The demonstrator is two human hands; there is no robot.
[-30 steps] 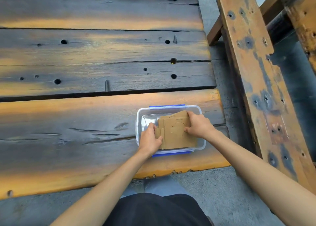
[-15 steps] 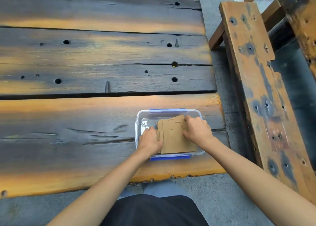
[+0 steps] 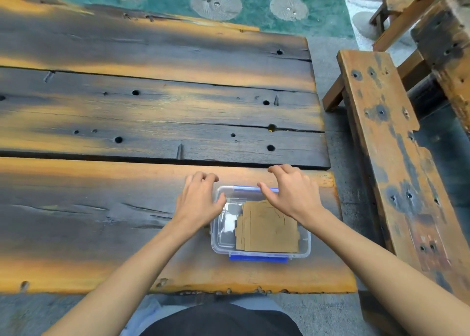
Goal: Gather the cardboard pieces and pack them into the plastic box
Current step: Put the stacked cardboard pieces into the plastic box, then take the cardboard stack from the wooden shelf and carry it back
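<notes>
A clear plastic box point(image 3: 305, 246) with blue clips stands near the front right edge of the wooden table. A stack of flat brown cardboard pieces point(image 3: 267, 229) lies inside it, toward the right side. My left hand point(image 3: 198, 201) hovers over the box's left far corner, fingers curled and apart, holding nothing. My right hand point(image 3: 290, 190) hovers over the far right part of the box, fingers spread, also holding nothing. Neither hand touches the cardboard.
The box rests on a weathered plank table point(image 3: 127, 208) with dark and orange patches and holes. A wooden bench point(image 3: 386, 157) runs along the right side. Beyond the table lies green ground with round stones point(image 3: 216, 3).
Both hands let go of the cardboard stack and lifted up toward the box's far side. The cardboard now lies flat in the box. The camera tilted up.
</notes>
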